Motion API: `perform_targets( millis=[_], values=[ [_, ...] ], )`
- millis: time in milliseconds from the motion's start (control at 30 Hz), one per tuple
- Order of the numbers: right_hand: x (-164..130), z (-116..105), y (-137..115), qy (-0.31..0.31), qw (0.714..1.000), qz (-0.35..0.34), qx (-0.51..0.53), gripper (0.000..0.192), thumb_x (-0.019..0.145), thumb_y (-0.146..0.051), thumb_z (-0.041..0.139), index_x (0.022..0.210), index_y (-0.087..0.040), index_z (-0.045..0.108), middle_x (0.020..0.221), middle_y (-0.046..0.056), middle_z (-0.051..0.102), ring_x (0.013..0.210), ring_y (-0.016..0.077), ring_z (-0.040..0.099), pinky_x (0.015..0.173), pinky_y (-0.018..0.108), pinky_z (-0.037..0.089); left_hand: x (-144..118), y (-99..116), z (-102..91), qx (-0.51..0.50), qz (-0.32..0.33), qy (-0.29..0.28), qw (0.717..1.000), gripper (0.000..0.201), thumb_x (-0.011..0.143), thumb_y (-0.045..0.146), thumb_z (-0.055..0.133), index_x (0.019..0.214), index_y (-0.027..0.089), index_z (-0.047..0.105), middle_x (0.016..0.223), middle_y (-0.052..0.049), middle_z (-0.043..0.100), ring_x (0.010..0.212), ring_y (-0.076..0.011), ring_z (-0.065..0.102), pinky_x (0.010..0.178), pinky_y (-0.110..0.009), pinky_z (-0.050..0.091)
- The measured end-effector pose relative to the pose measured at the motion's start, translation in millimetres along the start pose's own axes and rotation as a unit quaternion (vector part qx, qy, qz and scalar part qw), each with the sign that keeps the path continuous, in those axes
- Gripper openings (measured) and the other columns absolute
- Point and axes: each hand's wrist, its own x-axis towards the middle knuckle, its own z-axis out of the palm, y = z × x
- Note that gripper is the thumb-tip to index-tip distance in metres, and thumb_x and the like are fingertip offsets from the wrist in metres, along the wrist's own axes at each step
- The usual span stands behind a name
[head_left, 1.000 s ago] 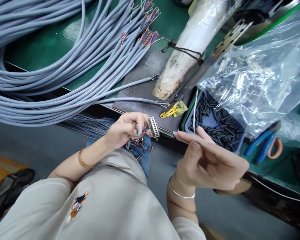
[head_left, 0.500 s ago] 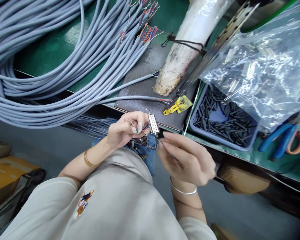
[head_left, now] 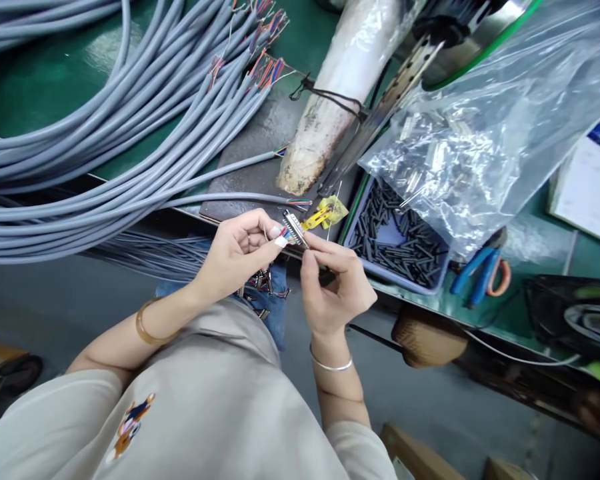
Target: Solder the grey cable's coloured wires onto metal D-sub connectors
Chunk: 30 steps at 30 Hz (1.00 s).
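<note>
My left hand [head_left: 245, 250] pinches thin coloured wires [head_left: 285, 233] between thumb and fingers. They lead to a silver multi-pin D-sub connector [head_left: 294, 227], tilted at the bench edge with its row of pins towards my left hand. At the connector's lower right end, the thumb and forefinger of my right hand [head_left: 337, 283] are closed on it. Its other fingers are curled in. More wired connectors [head_left: 263, 280] hang below my left hand, in front of my lap. Just behind the held connector lies a yellow tool [head_left: 319, 217] on the dark mat.
Thick grey cables [head_left: 145, 180] with stripped ends spread over the left bench. A white wrapped post [head_left: 325, 100] slants across the mat [head_left: 230, 180]. Rightward are a blue bin [head_left: 350, 237] of black tubes, a clear bag [head_left: 460, 147] of metal parts and blue-handled pliers [head_left: 480, 270].
The connector has turned so its pin side shows. My right hand has shifted its pinch to the connector's end; the black piece seen there before is out of sight. The view has swung right.
</note>
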Motion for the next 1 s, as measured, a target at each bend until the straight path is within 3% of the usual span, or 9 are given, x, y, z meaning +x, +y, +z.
perform_targets(
  millis=[167, 367, 1000],
  values=[
    [5, 2, 1, 0.0, 1.0, -0.01, -0.016, 0.017, 0.086, -0.008, 0.072, 0.093, -0.021, 0.064, 0.102, 0.003, 0.081, 0.092, 0.0146, 0.078, 0.081, 0.027, 0.063, 8, 6, 8.5, 0.051, 0.076, 0.024, 0.996, 0.024, 0.078, 0.02, 0.077, 0.073, 0.016, 0.054, 0.069, 0.004, 0.059, 0.047, -0.0017, 0.046, 0.043, -0.014, 0.037],
    [15, 2, 0, 0.013, 0.999, -0.02, -0.033, 0.017, 0.085, -0.007, 0.074, 0.091, -0.021, 0.065, 0.101, 0.003, 0.081, 0.09, 0.0144, 0.078, 0.081, 0.027, 0.063, 14, 10, 13.5, 0.07, 0.123, 0.047, 0.989, 0.019, 0.076, 0.012, 0.072, 0.07, 0.016, 0.055, 0.07, 0.003, 0.058, 0.059, -0.004, 0.051, 0.053, -0.014, 0.044],
    [26, 4, -6, 0.032, 0.996, -0.05, -0.064, 0.02, 0.082, -0.007, 0.079, 0.094, -0.02, 0.069, 0.102, 0.003, 0.081, 0.088, 0.0144, 0.078, 0.079, 0.025, 0.065, 15, 16, 13.9, 0.084, 0.15, 0.042, 0.984, 0.017, 0.079, 0.013, 0.072, 0.071, 0.016, 0.057, 0.073, 0.001, 0.061, 0.064, -0.0054, 0.054, 0.058, -0.015, 0.047]
  ],
)
